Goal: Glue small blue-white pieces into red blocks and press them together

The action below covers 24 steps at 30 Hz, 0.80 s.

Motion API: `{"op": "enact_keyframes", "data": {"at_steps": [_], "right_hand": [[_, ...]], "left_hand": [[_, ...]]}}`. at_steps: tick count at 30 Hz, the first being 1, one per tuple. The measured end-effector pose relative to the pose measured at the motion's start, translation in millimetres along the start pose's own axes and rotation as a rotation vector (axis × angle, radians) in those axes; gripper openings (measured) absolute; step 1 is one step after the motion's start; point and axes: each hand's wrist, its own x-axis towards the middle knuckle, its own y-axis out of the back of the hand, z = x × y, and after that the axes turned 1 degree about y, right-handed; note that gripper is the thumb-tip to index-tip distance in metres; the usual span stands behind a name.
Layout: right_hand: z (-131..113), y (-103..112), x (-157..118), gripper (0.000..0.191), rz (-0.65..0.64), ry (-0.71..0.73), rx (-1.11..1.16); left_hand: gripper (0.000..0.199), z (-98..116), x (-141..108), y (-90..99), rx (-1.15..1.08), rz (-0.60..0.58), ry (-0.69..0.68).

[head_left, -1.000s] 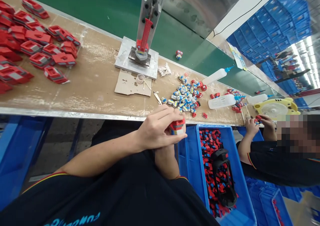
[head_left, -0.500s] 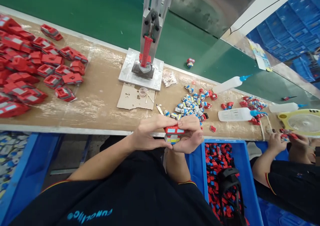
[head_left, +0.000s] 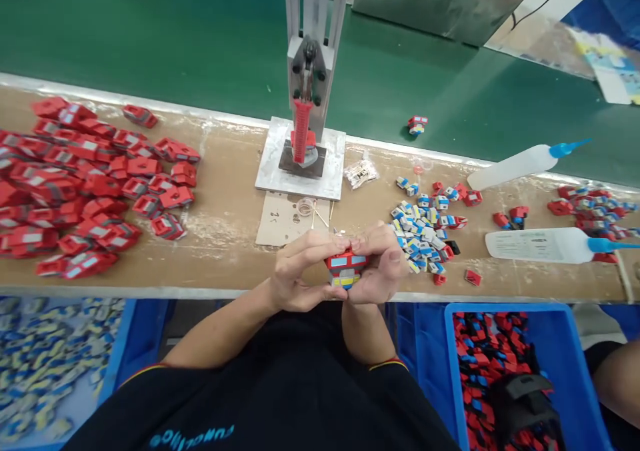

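Our left hand (head_left: 295,271) and right hand (head_left: 377,268) curl tightly around one blocky, glossy red plastic toy piece (head_left: 345,268) above the workbench's (head_left: 225,258) worn near edge.

The small toy piece (head_left: 345,268) pinched between both hands looks like moulded plastic, red with a slight sheen. The heaped red parts (head_left: 95,184) share that semi-gloss plastic. The bench top (head_left: 225,238) is matt brown board, scuffed and dusted white. The press (head_left: 311,71) is dull brushed metal with a ribbed red handle. The glue bottles (head_left: 540,244) are soft translucent plastic. The belt (head_left: 150,38) looks matt green.
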Motion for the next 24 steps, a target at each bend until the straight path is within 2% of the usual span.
{"op": "enact_keyframes", "data": {"at_steps": [3, 6, 10, 13, 15, 18, 22, 24], "right_hand": [[-4, -24, 14, 0.042, -0.008, 0.086, 0.05], [-9, -50, 33, 0.043, -0.058, 0.179, 0.007], [-8, -81, 51, 0.046, -0.142, 0.242, -0.028], [-2, -95, 60, 0.053, -0.24, 0.258, 0.0], [1, -100, 66, 0.06, -0.257, 0.221, 0.015], [2, -100, 71, 0.067, -0.16, 0.197, 0.025], [6, -96, 71, 0.057, 0.019, 0.285, 0.082], [11, -94, 72, 0.053, 0.046, 0.306, 0.053]], "left_hand": [[0.062, -6, 21, 19.6, 0.055, -0.009, -0.078], [0.062, -14, 45, 40.6, 0.086, -0.009, -0.166], [0.061, -31, 65, 64.7, 0.085, 0.055, -0.213], [0.06, -44, 76, 75.2, 0.079, 0.106, -0.23], [0.061, -49, 85, 77.7, 0.071, 0.09, -0.249], [0.063, -52, 97, 75.2, 0.048, 0.019, -0.287], [0.064, -56, 101, 65.8, 0.014, -0.049, -0.305], [0.064, -59, 100, 62.5, 0.016, -0.068, -0.299]]}}
